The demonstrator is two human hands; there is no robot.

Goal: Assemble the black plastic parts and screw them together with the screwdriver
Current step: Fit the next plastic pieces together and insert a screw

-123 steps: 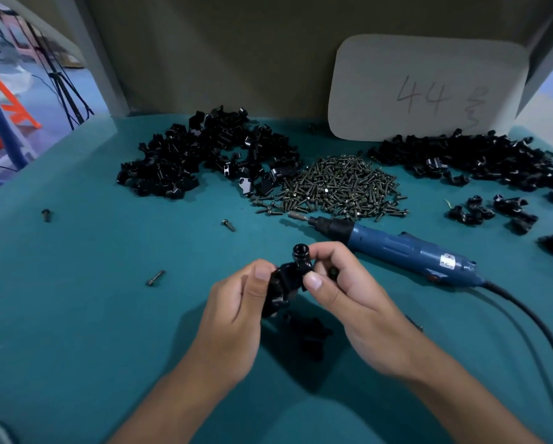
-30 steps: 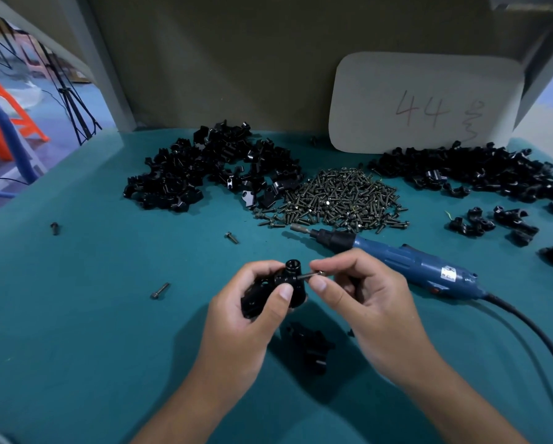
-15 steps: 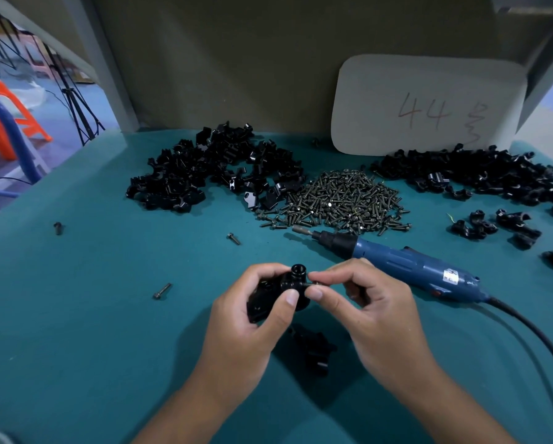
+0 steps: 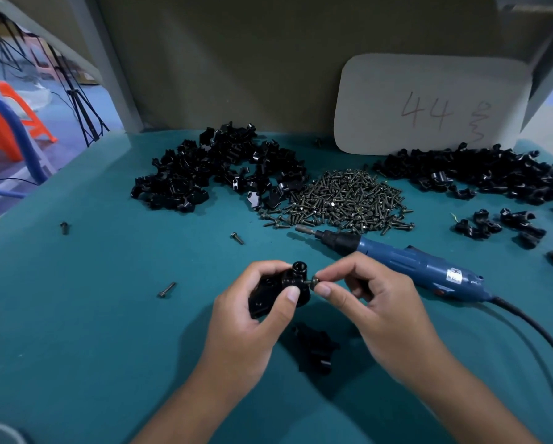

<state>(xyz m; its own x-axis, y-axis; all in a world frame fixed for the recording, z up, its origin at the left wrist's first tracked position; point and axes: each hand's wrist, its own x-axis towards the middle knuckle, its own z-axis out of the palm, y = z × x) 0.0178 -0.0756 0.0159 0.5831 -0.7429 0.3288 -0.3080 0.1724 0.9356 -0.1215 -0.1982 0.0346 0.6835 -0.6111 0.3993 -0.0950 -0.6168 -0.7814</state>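
two parts heaps [image 4: 217, 174] – screw pile [image 4: 342, 200] between – screwdriver [image 4: 406, 264] behind hands [image 4: 304, 302].

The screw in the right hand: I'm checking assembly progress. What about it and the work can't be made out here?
Head view only:
- Screw: its tip is hidden by the black plastic part, so how far it is in is unclear.
- Black plastic part: left hand covers its near side.
- Spare black piece: dark in the hands' shadow.
- Screwdriver: right hand hides part of its body.
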